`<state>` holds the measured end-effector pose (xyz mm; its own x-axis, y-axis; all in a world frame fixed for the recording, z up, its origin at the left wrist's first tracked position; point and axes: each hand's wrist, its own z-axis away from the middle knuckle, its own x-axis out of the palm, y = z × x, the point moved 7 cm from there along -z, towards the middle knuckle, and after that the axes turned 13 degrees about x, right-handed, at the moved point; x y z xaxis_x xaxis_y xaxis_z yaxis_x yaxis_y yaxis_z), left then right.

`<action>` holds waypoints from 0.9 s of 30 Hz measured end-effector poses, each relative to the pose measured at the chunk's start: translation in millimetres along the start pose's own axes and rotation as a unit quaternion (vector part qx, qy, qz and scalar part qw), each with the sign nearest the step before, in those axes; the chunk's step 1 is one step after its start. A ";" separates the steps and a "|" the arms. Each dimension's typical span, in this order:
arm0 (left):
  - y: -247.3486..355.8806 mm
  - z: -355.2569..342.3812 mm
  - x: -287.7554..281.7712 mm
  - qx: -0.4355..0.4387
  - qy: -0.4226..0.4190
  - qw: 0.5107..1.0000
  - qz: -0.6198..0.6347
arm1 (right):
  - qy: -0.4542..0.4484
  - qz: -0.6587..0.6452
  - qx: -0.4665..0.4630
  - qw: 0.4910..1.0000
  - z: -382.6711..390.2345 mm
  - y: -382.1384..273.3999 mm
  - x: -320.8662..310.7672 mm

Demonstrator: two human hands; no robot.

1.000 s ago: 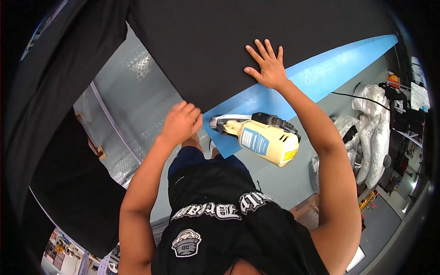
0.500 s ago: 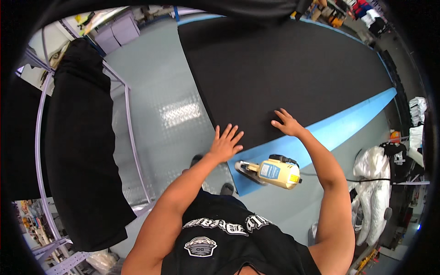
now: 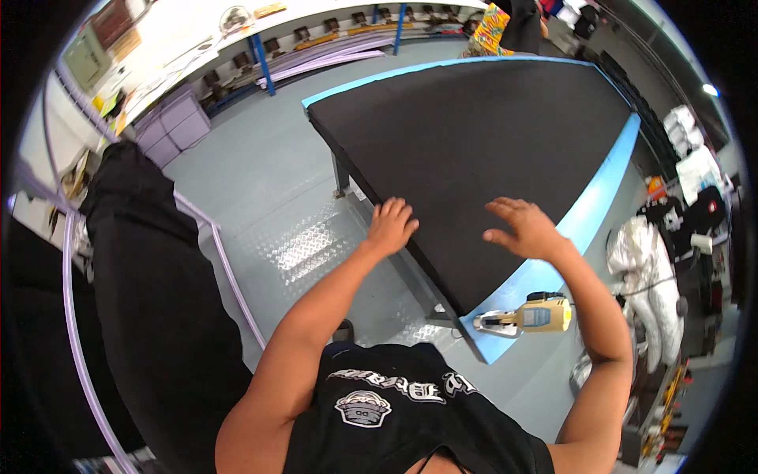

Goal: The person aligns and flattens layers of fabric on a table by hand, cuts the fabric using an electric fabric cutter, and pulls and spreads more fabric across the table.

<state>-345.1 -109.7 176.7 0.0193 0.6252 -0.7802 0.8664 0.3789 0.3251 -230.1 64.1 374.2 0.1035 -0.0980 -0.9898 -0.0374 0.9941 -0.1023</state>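
A long table (image 3: pixel 513 280) with a pale blue surface carries a wide black fabric (image 3: pixel 482 150). My left hand (image 3: pixel 391 225) rests at the fabric's left edge, fingers loosely out and holding nothing. My right hand (image 3: pixel 525 229) is over the fabric near its right side, fingers apart, empty; whether it touches the cloth I cannot tell. A cream electric cutting machine (image 3: pixel 537 316) with a metal base plate lies on the blue strip at the near corner, below my right hand.
At my left a lilac metal rack (image 3: pixel 71 300) holds draped black cloth (image 3: pixel 158 300). A white workbench (image 3: pixel 197 24) with lilac boxes (image 3: pixel 174 122) under it runs along the back. Silver-wrapped bundles (image 3: pixel 643 284) lie at the right. Some patterned fabric (image 3: pixel 489 31) is beyond the table's far edge.
The camera's view has shifted, showing more room and table. Hanging black cloth at the top has left view. My left hand moved from the near corner up along the fabric's edge.
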 end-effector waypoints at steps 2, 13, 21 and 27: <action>-40.2 -34.7 -7.7 0.013 0.006 0.998 -0.067 | -0.005 -0.014 0.048 0.999 1.6 -25.6 33.2; -227.0 -48.8 36.3 -0.187 -0.234 0.950 -0.093 | 0.134 -0.105 0.449 0.877 82.2 -15.2 286.3; -296.8 -221.5 -257.8 0.059 0.211 0.953 -0.210 | 0.168 -0.287 0.453 0.827 40.8 -9.1 197.3; -67.1 -463.2 -206.6 0.233 0.160 0.955 -0.090 | 0.342 -0.091 0.235 0.905 -55.7 -44.9 -10.1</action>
<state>-638.4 51.7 563.6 -0.2393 0.7832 -0.5738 0.9708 0.2012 -0.1303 -284.8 17.8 383.3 -0.5811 -0.1087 -0.8066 0.3623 0.8529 -0.3759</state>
